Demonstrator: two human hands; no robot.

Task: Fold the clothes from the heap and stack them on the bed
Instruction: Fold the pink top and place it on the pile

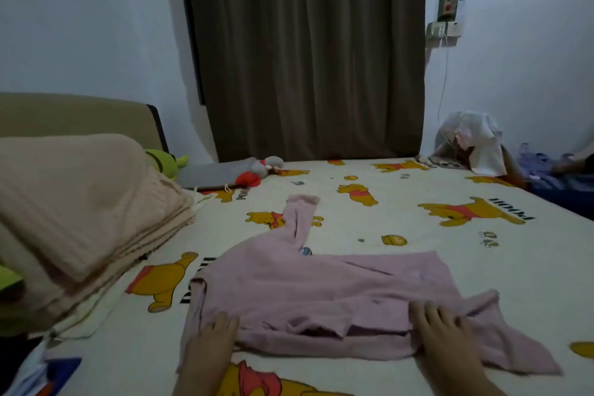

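A pink long-sleeved top (pixel 321 286) lies spread on the bed (pixel 418 235), which has a cream sheet with cartoon bears. One sleeve stretches away toward the curtain, the other trails off to the right. My left hand (pixel 217 336) rests flat on the garment's near left edge. My right hand (pixel 442 325) lies flat on its near right part, fingers straight. The near hem is bunched into folds between my hands.
A folded beige blanket (pixel 80 219) is piled at the left, with a green plush toy (pixel 165 162) behind it. A grey pillow with a red and grey toy (pixel 225 175) lies at the far side. A bundle of pale clothes (pixel 469 141) sits at the far right corner.
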